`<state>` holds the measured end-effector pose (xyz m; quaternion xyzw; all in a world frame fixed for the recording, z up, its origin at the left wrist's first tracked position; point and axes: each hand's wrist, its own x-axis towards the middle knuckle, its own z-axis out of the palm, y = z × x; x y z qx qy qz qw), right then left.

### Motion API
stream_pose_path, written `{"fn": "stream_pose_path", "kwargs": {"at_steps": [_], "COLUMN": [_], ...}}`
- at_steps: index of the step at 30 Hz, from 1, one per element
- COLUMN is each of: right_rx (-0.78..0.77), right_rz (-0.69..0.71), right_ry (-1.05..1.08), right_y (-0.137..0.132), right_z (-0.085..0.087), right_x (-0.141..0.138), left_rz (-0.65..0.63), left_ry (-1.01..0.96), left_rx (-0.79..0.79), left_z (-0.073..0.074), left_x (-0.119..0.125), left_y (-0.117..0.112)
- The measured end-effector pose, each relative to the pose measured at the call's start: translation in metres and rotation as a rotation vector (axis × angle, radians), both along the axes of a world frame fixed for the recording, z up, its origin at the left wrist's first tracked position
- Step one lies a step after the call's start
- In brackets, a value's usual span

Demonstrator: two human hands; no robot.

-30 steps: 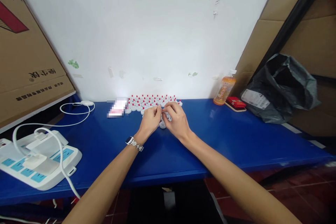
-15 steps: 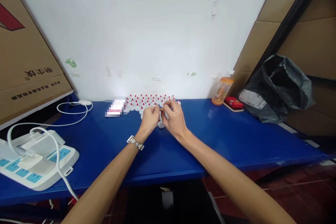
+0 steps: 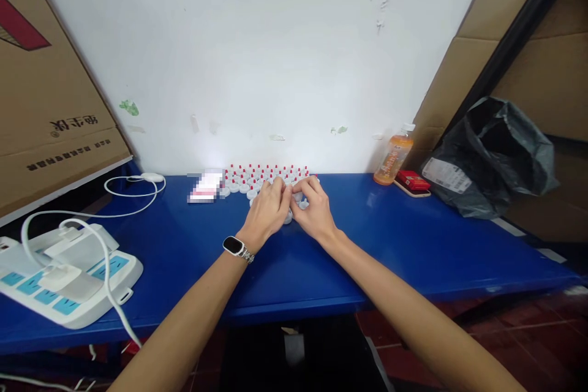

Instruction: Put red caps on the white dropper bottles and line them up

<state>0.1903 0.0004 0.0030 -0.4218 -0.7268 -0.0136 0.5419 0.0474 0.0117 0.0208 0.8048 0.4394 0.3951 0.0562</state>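
Many small white caps with red tips point(image 3: 244, 188) stand in rows on the blue table point(image 3: 193, 269) against the wall. At the near edge of this group my left hand point(image 3: 265, 209) has its fingers curled, thumb pressed toward the fingertips. Close beside it, fingertips meeting those of the left, my right hand point(image 3: 316, 211) is bent in a pinch. Whatever lies between the fingertips is hidden. Just under the hands a white cap point(image 3: 288, 218) shows in part, and another white piece point(image 3: 303, 203) appears inside the curve of the right hand.
Left of the caps lies a blurred-out flat object point(image 3: 205, 187). A white power strip point(image 3: 68, 282) with plugs and cables occupies the table's left end. To the right are an orange drink bottle point(image 3: 394, 156), a red packet point(image 3: 412, 181) and a grey plastic bag point(image 3: 487, 165).
My left hand has rolled over, so its back and the watch face now show. The fingertips of both hands stay together. The whole view has shifted slightly.
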Motion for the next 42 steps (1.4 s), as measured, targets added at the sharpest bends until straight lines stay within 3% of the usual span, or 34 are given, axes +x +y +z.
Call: {"fn": "stream_pose_path", "kwargs": {"at_steps": [3, 6, 9, 15, 20, 22, 25, 29, 33, 38, 42], "right_rx": [0.027, 0.079, 0.138, 0.173, 0.124, 0.069, -0.034, -0.102, -0.165, -0.369, -0.507], "right_rz": [0.045, 0.044, -0.004, -0.065, -0.142, -0.109, -0.043, -0.023, -0.204, -0.104, -0.119], "right_ry": [0.033, -0.007, -0.092, -0.201, -0.025, 0.074, 0.189, 0.323, 0.358, 0.288, 0.162], "right_y": [-0.003, -0.004, -0.003, 0.004, 0.014, 0.015, 0.015, 0.02, 0.033, 0.053, 0.06], "right_z": [0.0, 0.001, 0.001, 0.001, 0.001, 0.002, 0.004, 0.005, -0.003, -0.02, -0.029], "right_x": [0.004, 0.006, 0.004, 0.003, 0.024, 0.028, 0.026, 0.033, 0.056, 0.064, 0.057], "left_rz": [-0.083, -0.093, -0.066, -0.037, 0.025, 0.038, 0.041, 0.05, 0.04, 0.012, -0.021], "left_ry": [0.149, 0.147, 0.008, -0.366, -0.504, -0.398, -0.08, 0.165, 0.196, 0.136, 0.121], "left_rx": [0.076, 0.101, 0.034, -0.251, -0.306, -0.22, -0.034, -0.011, -0.04, -0.035, -0.06], "left_z": [0.003, 0.001, -0.004, -0.012, -0.009, -0.009, -0.012, -0.017, -0.019, -0.019, -0.018], "left_x": [-0.002, 0.0, 0.006, 0.012, -0.007, -0.014, -0.018, -0.022, -0.026, -0.024, -0.022], "left_y": [-0.002, 0.002, 0.006, 0.013, 0.022, 0.025, 0.029, 0.034, 0.035, 0.031, 0.028]}}
